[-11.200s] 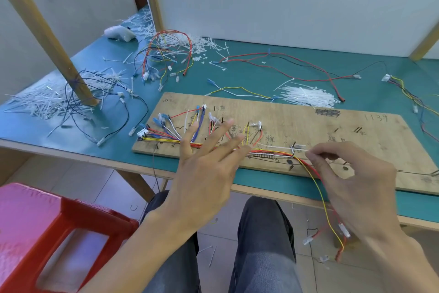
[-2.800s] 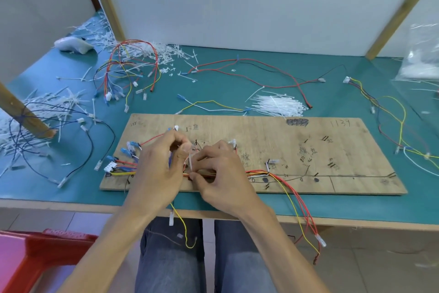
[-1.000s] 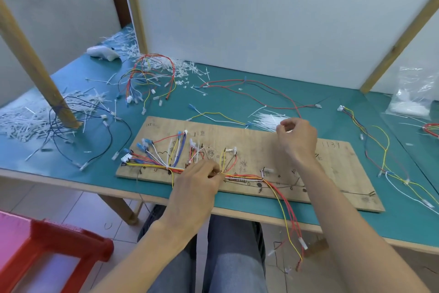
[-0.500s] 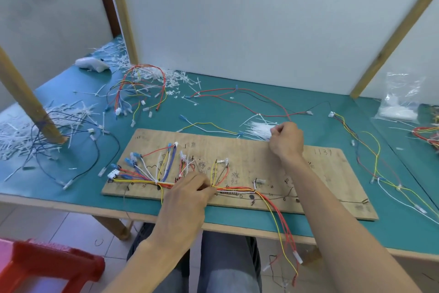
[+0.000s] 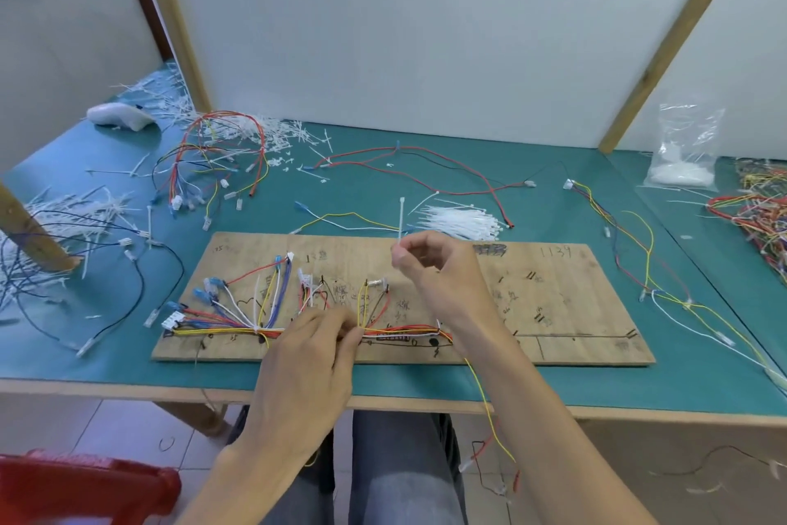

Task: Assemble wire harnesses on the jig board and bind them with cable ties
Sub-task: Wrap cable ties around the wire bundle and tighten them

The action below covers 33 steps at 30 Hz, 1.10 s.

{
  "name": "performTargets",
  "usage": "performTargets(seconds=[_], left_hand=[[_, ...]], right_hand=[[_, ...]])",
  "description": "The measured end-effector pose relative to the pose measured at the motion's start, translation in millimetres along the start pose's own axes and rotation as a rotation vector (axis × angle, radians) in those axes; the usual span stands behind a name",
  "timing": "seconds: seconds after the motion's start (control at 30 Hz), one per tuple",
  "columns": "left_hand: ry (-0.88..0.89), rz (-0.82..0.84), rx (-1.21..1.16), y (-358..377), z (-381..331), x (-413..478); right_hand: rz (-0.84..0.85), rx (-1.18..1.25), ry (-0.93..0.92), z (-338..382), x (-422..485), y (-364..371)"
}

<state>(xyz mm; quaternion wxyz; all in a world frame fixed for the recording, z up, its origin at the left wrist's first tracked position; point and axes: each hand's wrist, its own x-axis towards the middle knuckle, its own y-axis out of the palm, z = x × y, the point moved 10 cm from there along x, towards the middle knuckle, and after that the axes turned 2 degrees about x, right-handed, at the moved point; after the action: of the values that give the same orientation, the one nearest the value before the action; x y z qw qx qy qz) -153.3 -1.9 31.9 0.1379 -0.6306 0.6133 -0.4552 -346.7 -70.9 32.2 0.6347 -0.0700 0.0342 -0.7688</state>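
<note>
A wooden jig board (image 5: 562, 311) lies on the green table. A wire harness (image 5: 238, 311) of red, yellow, blue and white wires fans across its left half and runs along its front edge. My left hand (image 5: 311, 345) pinches the wire bundle near the board's front middle. My right hand (image 5: 430, 264) hovers above the board's middle, shut on a white cable tie (image 5: 401, 218) that points upright. A pile of white cable ties (image 5: 458, 222) lies just behind the board.
Loose wire sets lie behind the board (image 5: 213, 167), at the left (image 5: 85, 269) and right (image 5: 639, 260). Cut tie scraps (image 5: 272, 132) litter the back left. A plastic bag (image 5: 685, 149) stands at the right. Wooden posts frame the table. A red stool (image 5: 85, 490) sits lower left.
My right hand has drawn back from the tie pile toward the board's middle, now holding one cable tie. My left hand stays on the wire bundle.
</note>
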Motion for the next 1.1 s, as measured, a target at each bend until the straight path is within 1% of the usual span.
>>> performTargets(seconds=[0.07,0.17,0.27,0.33,0.43,0.63,0.83,0.93,1.03,1.07,1.1], left_hand=[[-0.039,-0.022,-0.042,-2.7,2.3,1.3],[-0.053,-0.040,0.013,-5.6,2.0,4.6],[-0.009,-0.066,0.066,-6.6,-3.1,5.4],[0.029,-0.069,0.040,-5.3,-7.9,3.9],[0.037,-0.061,-0.031,-5.0,-8.3,3.2],[0.086,0.065,-0.076,0.2,-7.0,-3.4],[0.153,0.095,-0.076,-5.5,-9.9,-5.2],[0.128,0.091,-0.121,-5.1,-2.9,-6.4],[0.090,0.079,-0.152,-3.6,6.6,-7.1],[0.091,0.076,-0.143,-2.8,7.7,-6.7],[0.095,0.069,-0.132,-2.7,8.0,-6.5]], right_hand=[[0.085,0.030,-0.022,0.6,-19.5,15.7],[0.139,0.022,-0.035,-1.9,-38.7,29.8],[0.125,0.061,-0.031,-6.0,-46.6,34.0],[0.118,0.090,-0.033,-8.5,-49.1,34.3],[0.130,0.150,-0.028,-10.1,-51.3,37.5],[0.062,0.308,-0.115,5.9,-43.8,28.9],[0.071,0.424,-0.021,-4.3,-43.9,36.9],[0.090,0.365,-0.063,-4.8,-46.0,38.3],[0.221,0.294,-0.126,-2.3,-54.1,48.4],[0.229,0.270,-0.134,-3.7,-56.5,49.6],[0.197,0.250,-0.135,-6.1,-56.7,47.1]])
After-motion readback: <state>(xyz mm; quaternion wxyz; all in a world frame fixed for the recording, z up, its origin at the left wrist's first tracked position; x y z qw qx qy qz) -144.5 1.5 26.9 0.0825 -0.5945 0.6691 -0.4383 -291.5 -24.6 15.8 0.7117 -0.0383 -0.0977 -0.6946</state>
